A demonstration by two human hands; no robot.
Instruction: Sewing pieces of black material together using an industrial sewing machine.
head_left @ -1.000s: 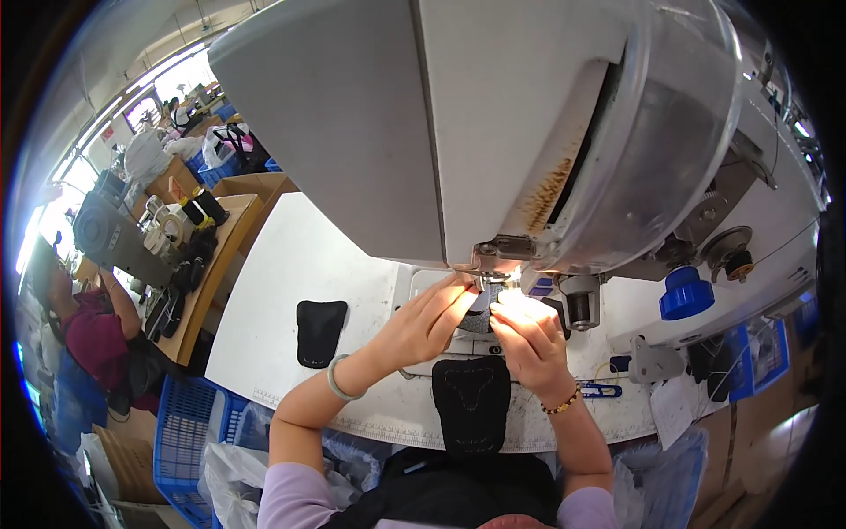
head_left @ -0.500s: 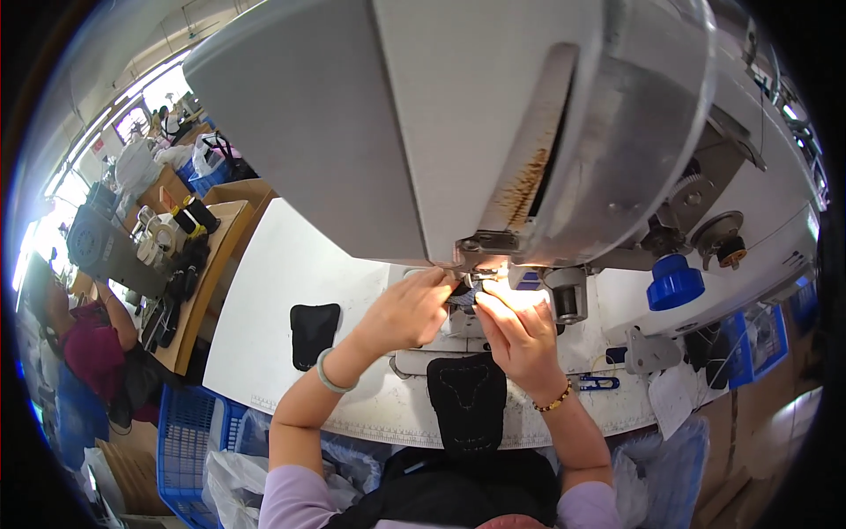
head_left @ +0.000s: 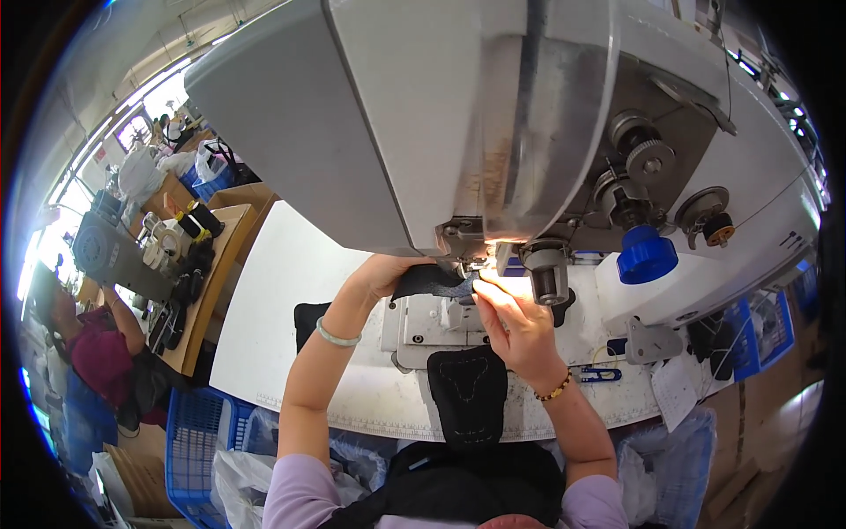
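Observation:
Under the head of a large white sewing machine point(head_left: 423, 106), a black fabric piece point(head_left: 427, 280) with a greyish underside is lifted at the lit needle area. My left hand point(head_left: 386, 271) grips its left part, the fingers mostly hidden behind the fabric and the machine. My right hand point(head_left: 522, 326) pinches the right edge between thumb and fingers, close to the needle. A stitched black padded piece point(head_left: 467, 397) lies on the white table point(head_left: 264, 309) between my forearms. Another black piece point(head_left: 308, 322) lies at the left, partly covered by my left forearm.
Blue thread snips point(head_left: 601, 375) lie right of my right wrist. The machine's blue knob point(head_left: 647, 256) hangs above them. Blue baskets point(head_left: 198, 450) stand below the table's left edge. A person in a maroon top point(head_left: 104, 354) works at a bench on the far left.
My left hand has moved left and back, raising the black fabric piece so that more of it shows. My right hand stays near the needle. The view has shifted slightly.

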